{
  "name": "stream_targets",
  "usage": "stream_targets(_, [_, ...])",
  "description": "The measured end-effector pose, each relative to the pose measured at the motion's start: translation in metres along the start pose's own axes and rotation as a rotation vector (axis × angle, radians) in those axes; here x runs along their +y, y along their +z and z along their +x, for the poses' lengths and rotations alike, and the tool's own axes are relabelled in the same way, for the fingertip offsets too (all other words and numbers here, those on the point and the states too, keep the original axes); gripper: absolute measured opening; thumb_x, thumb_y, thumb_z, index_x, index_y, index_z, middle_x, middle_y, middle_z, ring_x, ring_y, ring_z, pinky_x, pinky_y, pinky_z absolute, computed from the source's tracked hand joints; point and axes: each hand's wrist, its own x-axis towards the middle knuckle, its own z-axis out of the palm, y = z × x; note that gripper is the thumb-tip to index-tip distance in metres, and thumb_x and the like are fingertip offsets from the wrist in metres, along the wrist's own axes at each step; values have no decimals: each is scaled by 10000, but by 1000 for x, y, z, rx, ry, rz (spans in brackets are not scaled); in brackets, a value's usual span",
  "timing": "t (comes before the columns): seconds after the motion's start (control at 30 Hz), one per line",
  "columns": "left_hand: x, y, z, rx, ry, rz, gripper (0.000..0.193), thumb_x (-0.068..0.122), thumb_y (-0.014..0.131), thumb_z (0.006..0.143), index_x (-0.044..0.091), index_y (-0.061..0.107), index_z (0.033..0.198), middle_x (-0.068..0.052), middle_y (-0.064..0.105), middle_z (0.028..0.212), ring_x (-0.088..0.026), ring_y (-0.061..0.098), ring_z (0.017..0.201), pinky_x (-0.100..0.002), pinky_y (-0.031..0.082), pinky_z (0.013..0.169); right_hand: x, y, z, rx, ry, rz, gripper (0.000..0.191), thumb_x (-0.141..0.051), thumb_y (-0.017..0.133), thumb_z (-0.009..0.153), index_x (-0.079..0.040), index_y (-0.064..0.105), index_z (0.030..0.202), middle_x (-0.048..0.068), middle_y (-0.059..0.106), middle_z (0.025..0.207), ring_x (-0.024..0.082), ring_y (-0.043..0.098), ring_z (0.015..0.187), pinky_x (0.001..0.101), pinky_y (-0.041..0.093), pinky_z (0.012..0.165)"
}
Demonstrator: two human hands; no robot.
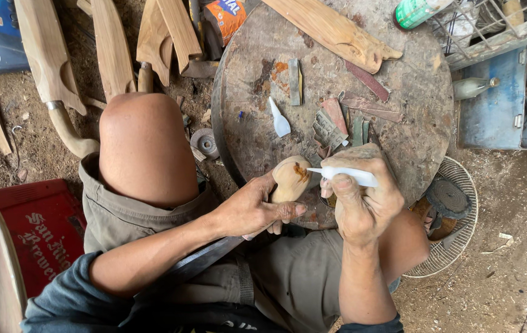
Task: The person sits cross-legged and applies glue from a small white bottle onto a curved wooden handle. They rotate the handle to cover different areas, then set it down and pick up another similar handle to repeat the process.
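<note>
— What is in the hands? 
— The left hand (248,213) wraps the neck of a rounded wooden handle (292,177), held just over the near edge of the round bench (411,92); its grip is closed on the wood. The right hand (362,200) pinches a small white glue bottle (347,175), nozzle pointing at the handle.

— How far along? 
— An orange-brown smear already marks the handle's end; most of the wood looks bare. Both forearms reach forward over the knees, wrists bent inward.
</note>
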Motion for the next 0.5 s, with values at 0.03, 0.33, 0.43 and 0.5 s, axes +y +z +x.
stream_targets(0.03, [2,0,-1,2,32,44,625,259,733,883,72,454,1411,-50,646,733,-107,626,539,-290,494,445,0,1,-1,2,-6,-1,261,-181,689,1065,71,635,1106,168,696,1049,118,638,685,232,533,583])
stream_targets(0.33, [2,1,-3,113,282,359,503,174,733,917,72,486,1343,-124,742,835,-237,755,723,-371,573,683,-2,0,5,-35,-93,-127,238,-163,665,1062,73,631,1061,169,699,977,132,637,690,271,532,643])
stream_targets(0.43, [1,-4,-4,120,338,369,393,87,671,922,70,482,1267,-127,764,883,-284,780,801,-396,586,709,-3,2,3,22,-40,-39,257,-165,681,1060,84,630,1100,190,691,1031,126,634,685,229,517,572])
stream_targets(0.5, [2,-6,-5,153,396,383,348,52,639,921,76,477,1228,-134,765,885,-311,782,796,-409,593,694,-3,3,1,3,-53,-55,255,-161,685,1050,88,648,1089,185,693,1006,124,613,668,214,499,541])
